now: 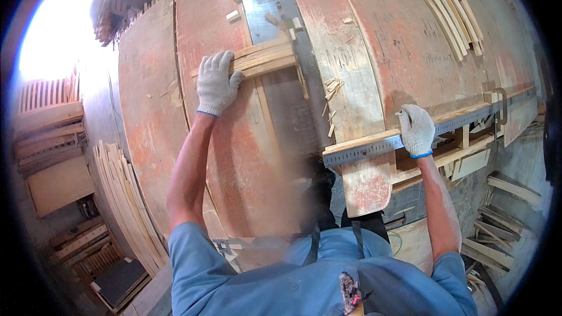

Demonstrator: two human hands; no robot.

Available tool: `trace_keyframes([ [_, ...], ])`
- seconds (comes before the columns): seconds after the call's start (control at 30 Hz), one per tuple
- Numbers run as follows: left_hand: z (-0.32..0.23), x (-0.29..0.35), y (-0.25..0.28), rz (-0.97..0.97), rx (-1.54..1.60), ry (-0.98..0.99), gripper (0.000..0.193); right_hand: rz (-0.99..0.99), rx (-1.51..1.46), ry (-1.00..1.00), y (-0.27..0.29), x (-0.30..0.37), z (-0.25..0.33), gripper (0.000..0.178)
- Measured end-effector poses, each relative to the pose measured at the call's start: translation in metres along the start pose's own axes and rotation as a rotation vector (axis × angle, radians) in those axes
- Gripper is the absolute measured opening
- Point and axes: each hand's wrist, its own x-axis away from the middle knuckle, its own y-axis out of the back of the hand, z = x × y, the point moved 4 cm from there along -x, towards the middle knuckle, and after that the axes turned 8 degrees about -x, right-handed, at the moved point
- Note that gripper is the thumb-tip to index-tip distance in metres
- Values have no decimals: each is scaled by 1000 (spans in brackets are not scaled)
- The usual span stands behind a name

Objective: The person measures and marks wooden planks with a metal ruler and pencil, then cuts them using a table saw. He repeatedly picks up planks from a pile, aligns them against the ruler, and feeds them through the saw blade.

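Note:
My left hand, in a pale knit glove, lies over the left end of a short stack of wooden strips, fingers across the top and thumb at the near side. The strips rest across a shiny metal plate set in the worn reddish bench. My right hand, gloved too, is curled over the near edge of the bench, beside a long steel ruler and the light wooden strip along it. Whatever its bent fingers grip is hidden. A dark blur covers the bench just right of my left arm.
Wood offcuts are scattered on the pale board between my hands. Long strips lie at the far right. A metal clamp sits at the right edge. More long strips lean at the left, and timber pieces lie at lower right.

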Motion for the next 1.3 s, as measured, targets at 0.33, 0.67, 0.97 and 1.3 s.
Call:
trace_keyframes([
  [0.33,-4,-3,12,125,50,-29,70,-18,-27,-9,3,1,6,17],
  [0.67,-3,-1,12,289,81,98,77,-12,-26,7,5,-2,1,18],
  [0.97,-39,141,47,241,125,448,89,133,-95,149,-26,-41,56,22],
  [1.3,-121,134,77,297,171,410,91,529,-368,252,-45,-46,126,48],
])
